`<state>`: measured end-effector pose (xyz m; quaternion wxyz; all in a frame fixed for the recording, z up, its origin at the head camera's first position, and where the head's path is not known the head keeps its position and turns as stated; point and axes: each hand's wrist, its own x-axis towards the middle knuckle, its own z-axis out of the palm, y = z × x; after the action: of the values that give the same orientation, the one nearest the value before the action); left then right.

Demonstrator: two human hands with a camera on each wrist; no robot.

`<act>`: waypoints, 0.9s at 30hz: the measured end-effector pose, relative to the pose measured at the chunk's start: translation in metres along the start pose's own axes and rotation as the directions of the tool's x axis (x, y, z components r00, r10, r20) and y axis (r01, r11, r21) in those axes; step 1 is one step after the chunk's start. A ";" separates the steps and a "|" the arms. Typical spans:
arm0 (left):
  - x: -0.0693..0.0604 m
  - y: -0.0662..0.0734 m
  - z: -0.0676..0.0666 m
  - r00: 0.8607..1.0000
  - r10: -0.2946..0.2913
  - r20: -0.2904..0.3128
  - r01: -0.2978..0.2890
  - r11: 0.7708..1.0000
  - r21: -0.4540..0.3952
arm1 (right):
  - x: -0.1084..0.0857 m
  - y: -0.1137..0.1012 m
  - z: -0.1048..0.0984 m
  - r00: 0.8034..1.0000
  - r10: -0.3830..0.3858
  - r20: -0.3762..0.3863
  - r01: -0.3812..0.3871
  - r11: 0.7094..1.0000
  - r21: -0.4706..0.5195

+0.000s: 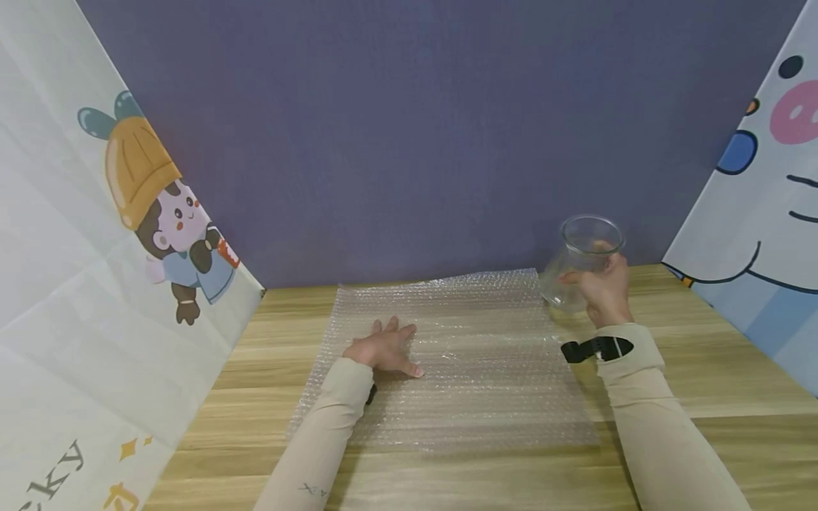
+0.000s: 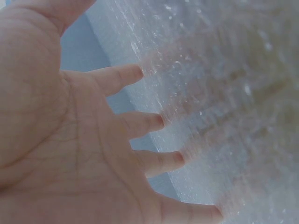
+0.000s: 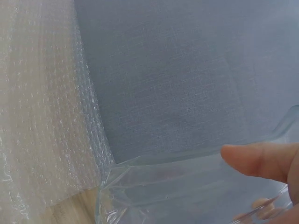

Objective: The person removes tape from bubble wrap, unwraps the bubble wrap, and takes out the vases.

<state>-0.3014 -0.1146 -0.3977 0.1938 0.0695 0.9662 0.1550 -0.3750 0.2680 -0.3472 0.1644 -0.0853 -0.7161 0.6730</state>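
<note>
A clear sheet of bubble wrap (image 1: 473, 369) lies spread on the wooden table. On its left part rests my left hand (image 1: 383, 348), fingers spread and straight; in the left wrist view the fingertips (image 2: 154, 121) touch the wrap. My right hand (image 1: 603, 284) grips a clear glass vase (image 1: 565, 273) with a wide round rim, near the wrap's far right corner. The right wrist view has the thumb (image 3: 257, 158) on the near side of the glass (image 3: 173, 186), with other fingers partly seen through it. Whether the vase touches the table I cannot tell.
A dark blue-grey panel (image 1: 409, 142) stands upright behind the table (image 1: 703, 397). White printed panels with cartoon figures rise at the left (image 1: 64, 248) and right (image 1: 767, 234). A black strap (image 1: 597, 349) sits round the right wrist.
</note>
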 end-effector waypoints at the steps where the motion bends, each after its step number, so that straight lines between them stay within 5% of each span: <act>1: 0.000 0.000 0.000 1.000 0.000 0.000 0.000 1.000 0.001 | 0.000 0.000 0.000 1.000 0.009 0.000 -0.009 1.000 0.001; 27: 0.004 0.000 0.001 1.000 0.000 -0.002 0.000 1.000 0.015 | 0.007 0.012 -0.007 0.997 0.072 -0.033 -0.072 0.997 0.003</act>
<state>-0.3042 -0.1141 -0.4000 0.1920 0.0710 0.9676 0.1476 -0.3798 0.2779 -0.3578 0.1522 -0.1219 -0.7092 0.6775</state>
